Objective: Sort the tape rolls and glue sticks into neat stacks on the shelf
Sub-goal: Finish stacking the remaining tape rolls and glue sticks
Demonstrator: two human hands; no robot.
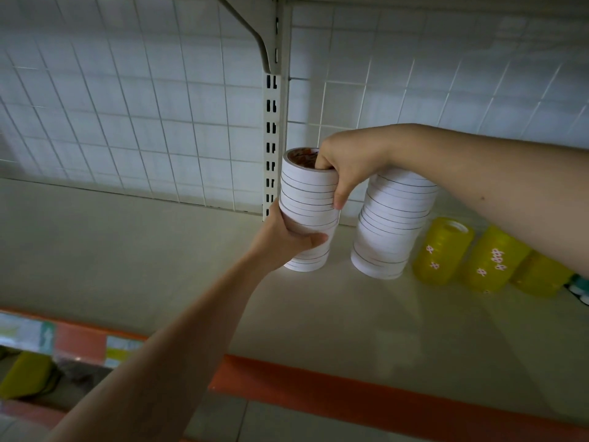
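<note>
A tall stack of white tape rolls (pixel 307 199) stands on the cream shelf (pixel 159 250), near the slotted upright. My left hand (pixel 287 237) grips the stack low down, thumb across its front. My right hand (pixel 344 167) holds the stack's top, fingers hooked into the core and thumb down the side. A second stack of white tape rolls (pixel 392 228) stands just to the right, leaning slightly, partly behind my right wrist. Three stacks of yellow tape rolls (pixel 443 250) lie on their sides further right.
A white wire grid (pixel 127 122) backs the shelf, and a bracket (pixel 255 36) holds the shelf above. The shelf's front edge is an orange strip (pixel 350 393). A teal object (pixel 580 288) peeks in at the right edge. Items sit on a lower level at bottom left.
</note>
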